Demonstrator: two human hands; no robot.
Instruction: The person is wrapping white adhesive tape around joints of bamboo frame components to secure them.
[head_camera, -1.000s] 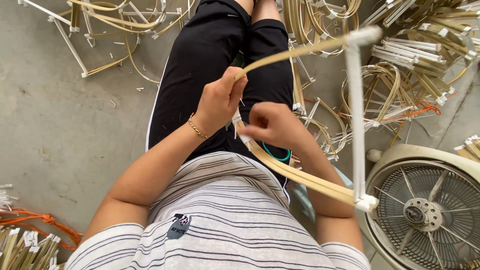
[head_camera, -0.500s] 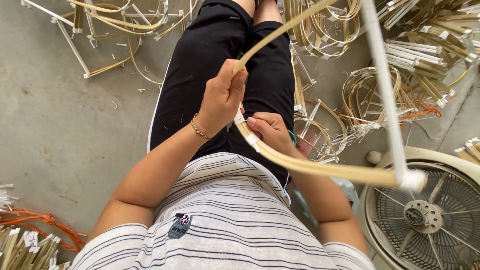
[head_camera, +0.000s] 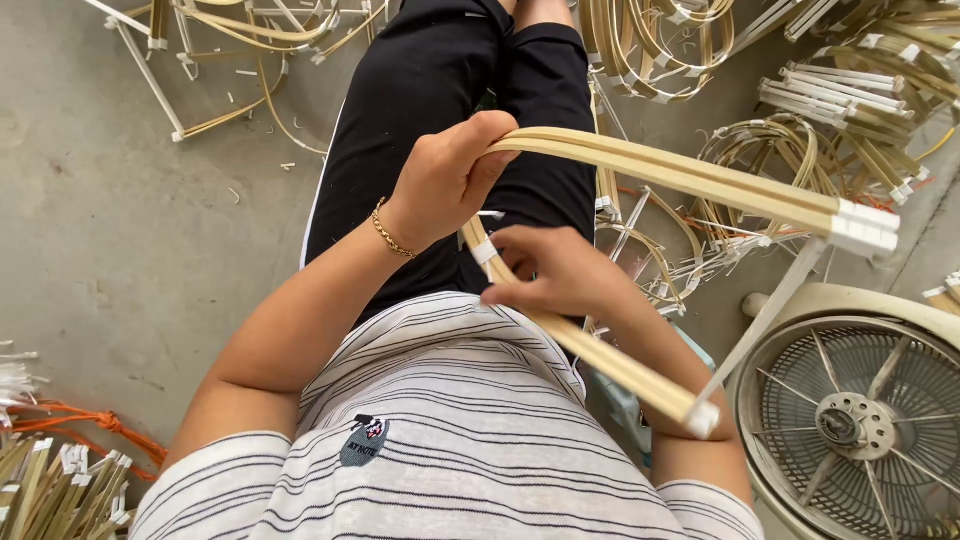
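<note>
A bent bundle of pale bamboo strips (head_camera: 680, 175) forms a V over my lap, its two ends capped with white tape and joined by a thin white stick (head_camera: 765, 315). My left hand (head_camera: 445, 175), with a gold bracelet at the wrist, grips the bundle at the bend. My right hand (head_camera: 560, 270) is closed around the lower arm of the bundle, next to a white tape band (head_camera: 484, 250). I sit on the floor in black trousers and a striped shirt.
A floor fan (head_camera: 860, 420) lies face up at the lower right. Several bent bamboo frames with white tape (head_camera: 830, 120) are piled at the upper right and along the top (head_camera: 220, 25). More strips and an orange cord (head_camera: 60, 440) lie at the lower left on the concrete floor.
The bundle has swung down: its upper arm, which pointed up and away, now lies nearly level to the right. My left hand turned with it, and my right hand slid along the lower arm.
</note>
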